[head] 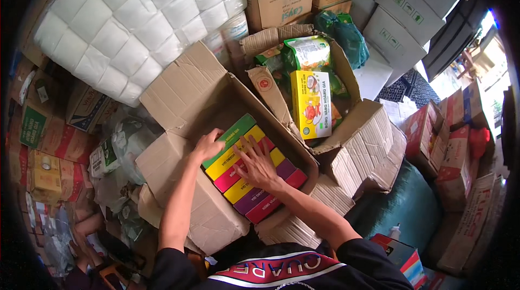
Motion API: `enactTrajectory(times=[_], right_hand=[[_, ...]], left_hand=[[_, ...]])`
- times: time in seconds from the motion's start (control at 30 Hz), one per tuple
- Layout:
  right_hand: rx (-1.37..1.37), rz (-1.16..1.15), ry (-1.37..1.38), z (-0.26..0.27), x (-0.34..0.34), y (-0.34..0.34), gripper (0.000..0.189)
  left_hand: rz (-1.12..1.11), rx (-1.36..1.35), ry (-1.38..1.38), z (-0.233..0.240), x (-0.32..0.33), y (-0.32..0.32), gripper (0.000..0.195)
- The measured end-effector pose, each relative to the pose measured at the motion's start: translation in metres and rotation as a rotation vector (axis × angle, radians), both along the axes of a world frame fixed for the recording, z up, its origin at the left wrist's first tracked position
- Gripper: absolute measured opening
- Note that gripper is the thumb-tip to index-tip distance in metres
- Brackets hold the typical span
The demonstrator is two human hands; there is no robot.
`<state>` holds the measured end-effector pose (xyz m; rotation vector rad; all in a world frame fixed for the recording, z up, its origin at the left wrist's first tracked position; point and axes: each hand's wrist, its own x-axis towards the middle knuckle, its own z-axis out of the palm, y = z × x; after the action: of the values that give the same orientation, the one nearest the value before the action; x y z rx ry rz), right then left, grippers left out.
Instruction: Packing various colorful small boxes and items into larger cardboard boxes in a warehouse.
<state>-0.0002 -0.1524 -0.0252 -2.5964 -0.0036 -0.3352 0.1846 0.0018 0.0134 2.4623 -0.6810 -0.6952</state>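
An open cardboard carton (162, 149) stands before me with a row of flat packets in it, green, yellow, red, yellow, purple and red along their edges. My left hand (209, 145) is at the green box (239, 130) on the far left of the row, fingers bent over its edge; whether it grips is hard to tell. My right hand (258, 164) lies spread across the yellow box (221, 164) and the red box (222, 181) beside it. Nearer me are a purple box (248, 204) and a red box (266, 209).
A second open carton (357, 135) holds green pouches (310, 52) and a yellow-and-white box (312, 105). Wrapped white rolls (138, 25) rise behind. Stacked cartons (280, 3) stand at the back, more boxes (455, 160) at right. Another person's arm (83, 245) shows at lower left.
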Motion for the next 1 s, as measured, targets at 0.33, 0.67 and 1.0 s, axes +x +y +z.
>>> enactTrajectory(times=[0.33, 0.67, 1.0], right_hand=[[0.021, 0.032, -0.048, 0.012, 0.034, -0.018, 0.075], [0.160, 0.002, -0.236, 0.009, 0.029, -0.027, 0.050], [0.130, 0.098, 0.110, 0.016, 0.033, -0.036, 0.064]], left_hand=[[-0.091, 0.169, 0.000, 0.029, 0.009, -0.042, 0.050], [-0.245, -0.396, -0.524, 0.094, -0.081, -0.230, 0.052], [-0.123, -0.196, -0.300, 0.006, -0.084, -0.303, 0.096]])
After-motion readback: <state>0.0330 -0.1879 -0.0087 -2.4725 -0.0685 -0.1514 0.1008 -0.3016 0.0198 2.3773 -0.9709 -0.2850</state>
